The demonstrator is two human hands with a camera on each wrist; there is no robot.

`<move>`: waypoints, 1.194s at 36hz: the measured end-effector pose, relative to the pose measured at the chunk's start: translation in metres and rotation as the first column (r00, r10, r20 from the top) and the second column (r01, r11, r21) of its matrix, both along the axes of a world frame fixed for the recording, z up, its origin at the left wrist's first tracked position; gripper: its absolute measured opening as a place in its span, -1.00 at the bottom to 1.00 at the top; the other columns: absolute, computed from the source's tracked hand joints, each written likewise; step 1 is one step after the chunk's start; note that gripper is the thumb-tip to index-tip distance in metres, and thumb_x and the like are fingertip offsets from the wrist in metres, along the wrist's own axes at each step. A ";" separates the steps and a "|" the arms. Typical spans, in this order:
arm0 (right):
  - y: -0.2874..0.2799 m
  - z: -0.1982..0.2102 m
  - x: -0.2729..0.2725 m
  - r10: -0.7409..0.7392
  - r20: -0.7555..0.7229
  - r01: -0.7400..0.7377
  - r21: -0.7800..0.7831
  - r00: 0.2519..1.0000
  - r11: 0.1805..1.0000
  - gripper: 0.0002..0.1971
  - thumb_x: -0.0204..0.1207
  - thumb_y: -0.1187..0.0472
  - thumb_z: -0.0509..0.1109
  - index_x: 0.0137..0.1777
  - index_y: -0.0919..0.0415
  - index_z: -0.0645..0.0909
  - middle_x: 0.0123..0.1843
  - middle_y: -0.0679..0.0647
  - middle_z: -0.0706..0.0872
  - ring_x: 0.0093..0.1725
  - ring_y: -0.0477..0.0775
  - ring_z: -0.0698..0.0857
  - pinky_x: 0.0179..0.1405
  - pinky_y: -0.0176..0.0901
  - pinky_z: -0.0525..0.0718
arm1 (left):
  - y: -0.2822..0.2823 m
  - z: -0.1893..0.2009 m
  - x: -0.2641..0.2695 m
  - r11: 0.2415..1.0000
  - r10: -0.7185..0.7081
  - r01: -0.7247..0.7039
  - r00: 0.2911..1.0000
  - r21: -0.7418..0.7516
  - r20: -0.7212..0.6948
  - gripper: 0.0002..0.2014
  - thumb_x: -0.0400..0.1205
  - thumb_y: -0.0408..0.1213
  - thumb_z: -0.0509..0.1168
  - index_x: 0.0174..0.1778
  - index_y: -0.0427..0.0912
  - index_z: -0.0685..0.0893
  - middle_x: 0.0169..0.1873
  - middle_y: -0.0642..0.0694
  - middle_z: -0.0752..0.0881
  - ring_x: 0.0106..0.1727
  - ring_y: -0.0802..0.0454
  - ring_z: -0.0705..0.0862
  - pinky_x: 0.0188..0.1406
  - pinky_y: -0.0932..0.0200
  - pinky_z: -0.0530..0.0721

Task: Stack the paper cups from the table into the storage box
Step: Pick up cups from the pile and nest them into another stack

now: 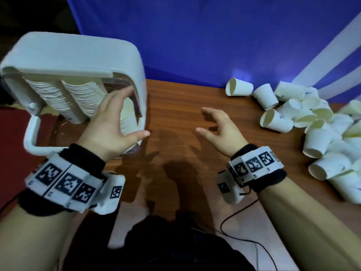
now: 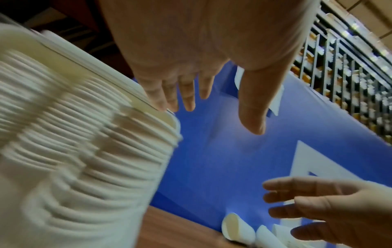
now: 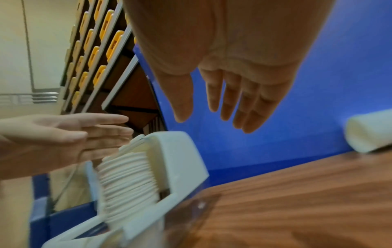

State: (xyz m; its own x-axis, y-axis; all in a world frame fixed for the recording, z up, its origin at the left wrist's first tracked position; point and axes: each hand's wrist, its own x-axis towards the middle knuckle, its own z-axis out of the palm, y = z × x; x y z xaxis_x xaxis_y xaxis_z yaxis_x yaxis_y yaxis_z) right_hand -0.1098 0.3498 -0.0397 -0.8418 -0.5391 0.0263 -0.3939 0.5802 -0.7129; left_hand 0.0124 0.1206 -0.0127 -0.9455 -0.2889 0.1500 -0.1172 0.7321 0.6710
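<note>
Two hands hang over the brown wooden table, each wrist wrapped in a black band with white marker tags. The right hand is spread and relaxed with nothing in it. The left hand, fingers straight and parted, reaches at the open mouth of the white storage box, gripping nothing. The box stands tipped up at the table's left edge and holds rows of nested white paper cups, their rolled rims closely packed. Farther right, loose paper cups lie heaped on their sides before a blue backdrop.
</note>
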 end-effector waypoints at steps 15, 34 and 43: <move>0.358 -0.003 -0.055 -0.387 -0.159 0.415 0.466 0.908 0.781 -0.73 0.54 0.16 0.33 0.22 0.16 0.60 0.21 0.12 0.66 0.12 0.11 0.67 0.12 -0.08 0.57 | 0.314 -0.046 -0.138 0.878 -0.467 0.471 0.813 0.079 0.348 -0.61 0.59 -0.11 0.29 0.36 0.05 0.48 0.35 0.02 0.46 0.16 0.17 0.51 0.10 0.31 0.46; 0.432 -0.039 -0.101 0.046 0.057 -0.072 0.670 0.997 0.739 -0.59 0.57 0.21 0.28 0.41 0.16 0.40 0.32 0.14 0.45 0.23 0.20 0.57 0.09 0.00 0.58 | 0.504 -0.119 -0.223 0.921 -0.389 0.331 0.776 0.205 0.497 -0.38 0.53 -0.05 0.36 0.48 -0.12 0.32 0.37 -0.18 0.52 0.30 -0.14 0.54 0.01 0.17 0.44; 0.422 -0.020 -0.097 0.100 0.042 -0.105 0.582 0.994 0.806 -0.80 0.60 0.18 0.24 0.12 0.17 0.64 0.14 0.13 0.57 0.10 0.16 0.61 0.01 -0.07 0.57 | 0.449 -0.099 -0.193 0.952 -0.304 0.242 0.803 0.187 0.512 -0.24 0.41 -0.05 0.48 0.48 -0.12 0.32 0.39 -0.11 0.50 0.35 -0.05 0.50 0.18 0.13 0.47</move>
